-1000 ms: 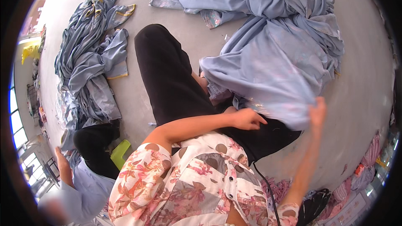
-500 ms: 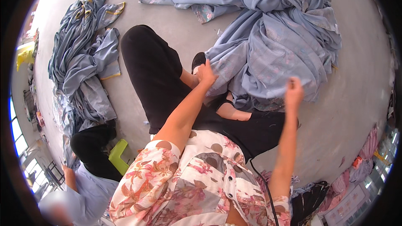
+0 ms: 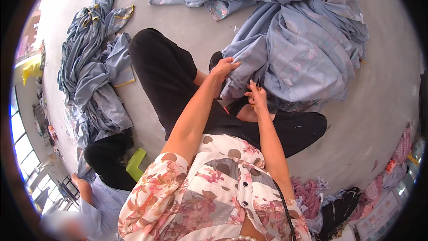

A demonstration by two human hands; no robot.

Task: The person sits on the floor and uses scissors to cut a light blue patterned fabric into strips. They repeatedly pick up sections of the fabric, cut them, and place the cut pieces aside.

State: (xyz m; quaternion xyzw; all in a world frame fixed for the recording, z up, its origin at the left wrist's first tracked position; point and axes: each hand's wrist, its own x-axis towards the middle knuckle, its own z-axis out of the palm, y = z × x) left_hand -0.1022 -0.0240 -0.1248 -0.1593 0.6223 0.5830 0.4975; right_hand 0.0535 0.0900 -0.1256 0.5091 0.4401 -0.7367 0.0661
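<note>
Left hand (image 3: 225, 68) closed on the edge of the blue-grey cloth heap (image 3: 303, 53), which spreads beyond the fingers. Right hand (image 3: 257, 97) just beside it, pinching the same cloth edge (any held tool hidden).

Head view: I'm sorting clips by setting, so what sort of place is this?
Probably a garment or textile workroom floor: heaps of blue-grey fabric and on bare concrete floor, pink cloth scraps, and a second person sitting nearby.
</note>
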